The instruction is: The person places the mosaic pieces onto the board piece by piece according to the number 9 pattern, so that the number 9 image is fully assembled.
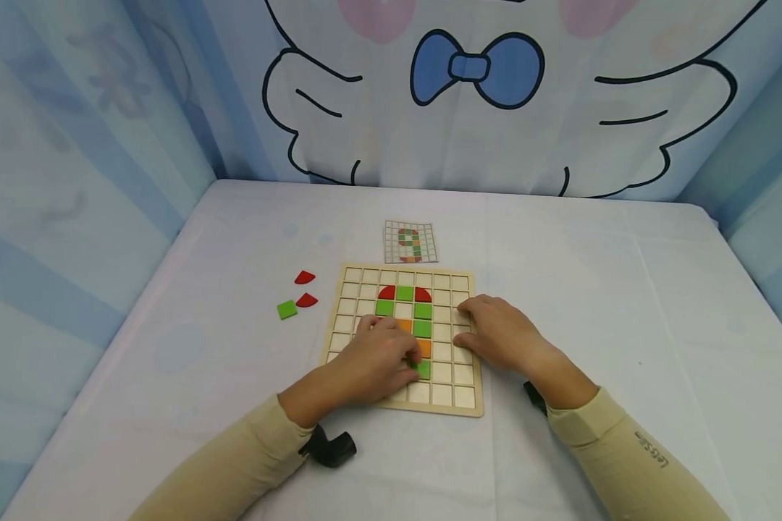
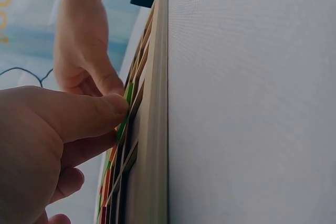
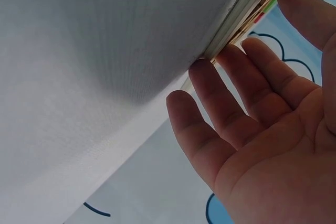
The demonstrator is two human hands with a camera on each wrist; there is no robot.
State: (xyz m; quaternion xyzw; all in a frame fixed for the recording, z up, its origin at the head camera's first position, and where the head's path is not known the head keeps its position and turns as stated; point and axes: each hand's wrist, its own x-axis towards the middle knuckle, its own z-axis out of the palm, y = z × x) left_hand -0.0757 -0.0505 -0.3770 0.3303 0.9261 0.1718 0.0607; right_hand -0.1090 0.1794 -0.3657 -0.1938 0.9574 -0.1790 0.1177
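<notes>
A wooden grid board (image 1: 459, 409) lies on the table, with green and orange square tiles and red quarter-round tiles in its cells. My left hand (image 1: 371, 365) reaches over the board's lower middle. Its thumb and a finger pinch a green square tile (image 2: 124, 114) at the grid, and the hand covers several cells to the left. At the board's right edge rests my right hand (image 1: 503, 336), its fingers loosely bent. Fingertips of that hand (image 3: 268, 114) touch the board's rim in the right wrist view, with no tile in them.
Left of the board lie two loose red quarter-round tiles (image 1: 304, 277) and a green square tile (image 1: 287, 310). Beyond the board's far edge is a small pattern card (image 1: 410, 242) with a coloured grid figure. A white cloth (image 1: 593, 275) covers the table; a printed curtain (image 1: 476, 137) hangs behind.
</notes>
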